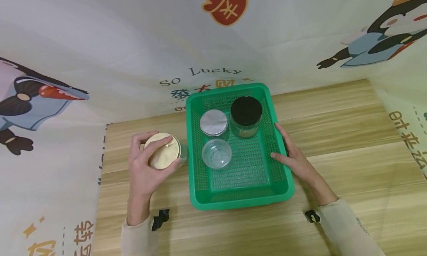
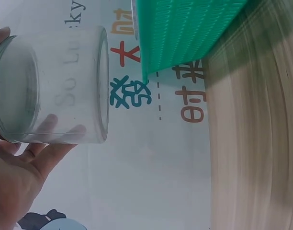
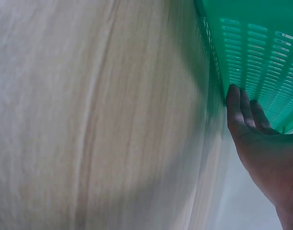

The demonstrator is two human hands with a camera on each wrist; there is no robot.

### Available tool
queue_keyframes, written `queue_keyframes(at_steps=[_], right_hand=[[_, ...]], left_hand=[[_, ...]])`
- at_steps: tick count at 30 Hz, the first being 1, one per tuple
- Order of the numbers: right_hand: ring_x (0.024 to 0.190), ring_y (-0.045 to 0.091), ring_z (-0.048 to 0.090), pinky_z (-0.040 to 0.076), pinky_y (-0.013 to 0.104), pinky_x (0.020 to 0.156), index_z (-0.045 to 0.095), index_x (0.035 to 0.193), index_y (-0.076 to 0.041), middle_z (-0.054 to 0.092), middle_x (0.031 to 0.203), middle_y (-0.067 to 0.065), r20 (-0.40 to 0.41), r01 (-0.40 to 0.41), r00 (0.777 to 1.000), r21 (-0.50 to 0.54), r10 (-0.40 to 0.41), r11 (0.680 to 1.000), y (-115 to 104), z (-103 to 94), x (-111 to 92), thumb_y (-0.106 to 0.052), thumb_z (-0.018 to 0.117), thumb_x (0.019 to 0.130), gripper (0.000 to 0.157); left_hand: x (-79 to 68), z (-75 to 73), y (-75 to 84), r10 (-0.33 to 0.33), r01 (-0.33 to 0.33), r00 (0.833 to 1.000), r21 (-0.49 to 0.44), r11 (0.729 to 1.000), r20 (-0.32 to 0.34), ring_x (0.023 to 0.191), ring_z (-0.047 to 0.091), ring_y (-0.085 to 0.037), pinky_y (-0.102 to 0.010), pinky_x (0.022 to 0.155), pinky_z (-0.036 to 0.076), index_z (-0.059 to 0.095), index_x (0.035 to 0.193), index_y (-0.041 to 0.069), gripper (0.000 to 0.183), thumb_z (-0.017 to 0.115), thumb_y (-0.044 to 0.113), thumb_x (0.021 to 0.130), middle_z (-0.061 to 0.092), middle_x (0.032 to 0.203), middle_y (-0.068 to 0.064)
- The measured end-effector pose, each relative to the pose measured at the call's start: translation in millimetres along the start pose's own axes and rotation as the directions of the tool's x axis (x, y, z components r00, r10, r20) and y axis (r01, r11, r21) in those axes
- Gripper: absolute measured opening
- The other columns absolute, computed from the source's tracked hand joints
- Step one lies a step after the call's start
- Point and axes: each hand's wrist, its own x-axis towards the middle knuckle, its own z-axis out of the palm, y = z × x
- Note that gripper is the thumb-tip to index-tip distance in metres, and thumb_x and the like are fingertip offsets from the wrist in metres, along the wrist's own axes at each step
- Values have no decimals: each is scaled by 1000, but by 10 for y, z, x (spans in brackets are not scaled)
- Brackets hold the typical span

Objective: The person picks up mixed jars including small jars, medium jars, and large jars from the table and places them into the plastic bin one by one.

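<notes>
My left hand [image 1: 146,163] grips a clear jar with a gold lid [image 1: 164,152] from above, fingers and thumb spread around the lid. In the left wrist view the transparent jar [image 2: 65,86] appears raised off the wooden table, beside the green basket. My right hand [image 1: 295,161] holds the right wall of the green plastic basket [image 1: 240,203], thumb over the rim and fingers along the outside. Inside the basket are a silver-lidded jar [image 1: 214,122], a larger black-lidded jar [image 1: 246,111] and a small clear round container [image 1: 217,154].
The wooden table [image 1: 333,137] meets a printed white cloth backdrop [image 1: 133,63] behind the basket and at both sides. Small black objects lie near each sleeve, one [image 1: 161,219] on the left and another [image 1: 312,216] on the right.
</notes>
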Motion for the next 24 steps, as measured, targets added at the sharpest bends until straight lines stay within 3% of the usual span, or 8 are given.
queue_keyframes(at_steps=[14, 24], right_hand=[[139, 39, 32, 38, 63, 99, 8, 157, -45, 11, 165, 6, -3, 7, 1000, 12, -7, 1000, 20, -4, 5, -16, 58, 99, 83], [138, 41, 32, 39, 63, 99, 7, 158, -44, 12, 165, 9, -1, 14, 1000, 3, -14, 1000, 32, 12, 0, -15, 57, 99, 83]], left_hand=[[15, 11, 114, 6, -6, 1000, 11, 1000, -26, 108, 50, -40, -29, 89, 40, 74, 96, -3, 41, 81, 20, 62, 53, 111, -35], [-90, 39, -197, 31, -30, 998, 22, 999, -49, 109, 52, -35, -32, 90, 39, 76, 95, 2, 45, 83, 31, 61, 57, 113, -29]])
